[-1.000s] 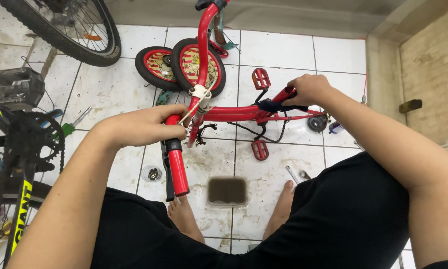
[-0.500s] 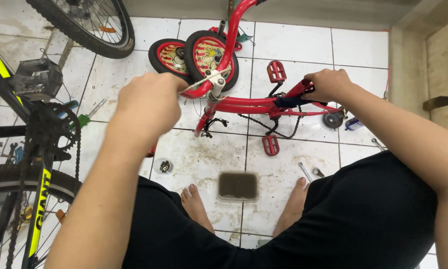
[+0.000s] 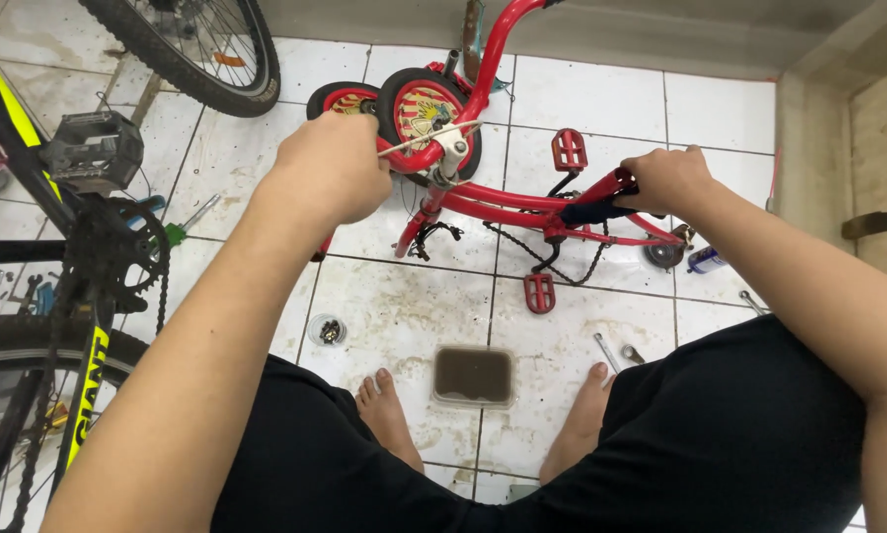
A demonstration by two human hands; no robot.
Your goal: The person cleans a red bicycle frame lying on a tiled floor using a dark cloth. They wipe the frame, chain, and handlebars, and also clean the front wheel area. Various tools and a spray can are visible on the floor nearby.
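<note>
A small red child's bicycle lies on the white tiled floor in front of me, its chain hanging slack. My left hand is closed around the red handlebar part next to the front wheel and fork. A red end of the handlebar shows below my forearm. My right hand grips the rear of the red frame, where a dark blue piece sits under my fingers. Red pedals stick out above and below the frame.
A black and yellow bicycle stands at the left, its pedal close to my left arm. A brown container lies between my bare feet. A small cup of bolts, wrenches and a green screwdriver lie on the tiles. A wall ledge stands at the right.
My left hand has lifted from low over the tiles up to the front wheel, still closed on the red handlebar. My right hand has kept its grip on the frame.
</note>
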